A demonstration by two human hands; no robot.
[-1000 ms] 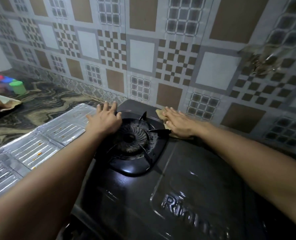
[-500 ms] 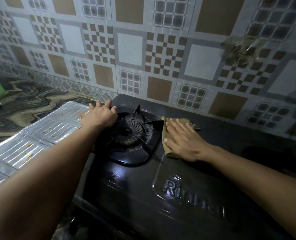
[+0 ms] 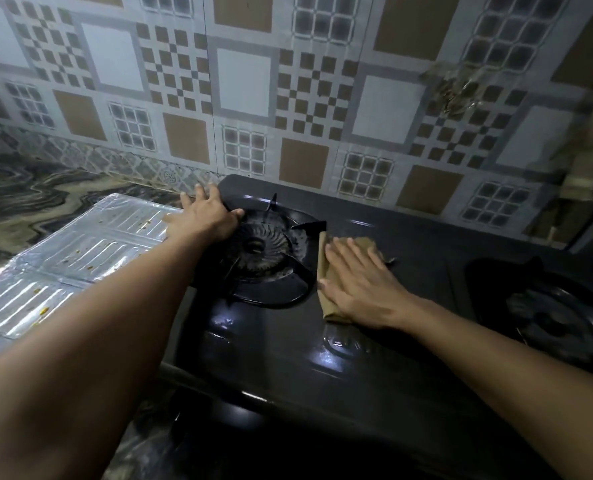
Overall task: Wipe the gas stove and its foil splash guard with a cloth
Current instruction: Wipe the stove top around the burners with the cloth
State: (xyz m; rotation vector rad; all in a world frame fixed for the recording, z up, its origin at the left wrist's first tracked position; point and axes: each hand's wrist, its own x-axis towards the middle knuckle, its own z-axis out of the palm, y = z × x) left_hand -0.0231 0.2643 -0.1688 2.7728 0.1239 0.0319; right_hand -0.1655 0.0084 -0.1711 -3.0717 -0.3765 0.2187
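Head view: spattered foil splash guard [image 3: 70, 258] left of stove [image 3: 322, 375], below patterned tiles [image 3: 243, 81].

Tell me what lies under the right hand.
A tan cloth lies flat under the right hand, on the black stove top. The hand covers most of the cloth; the stove surface beneath cannot be seen.

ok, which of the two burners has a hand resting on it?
The left burner: the left hand rests on its rim. The right burner is untouched; the right hand presses the cloth between them.

Two bare forearms, sleeveless, ringless hands [image 3: 203, 216] [image 3: 360, 282]
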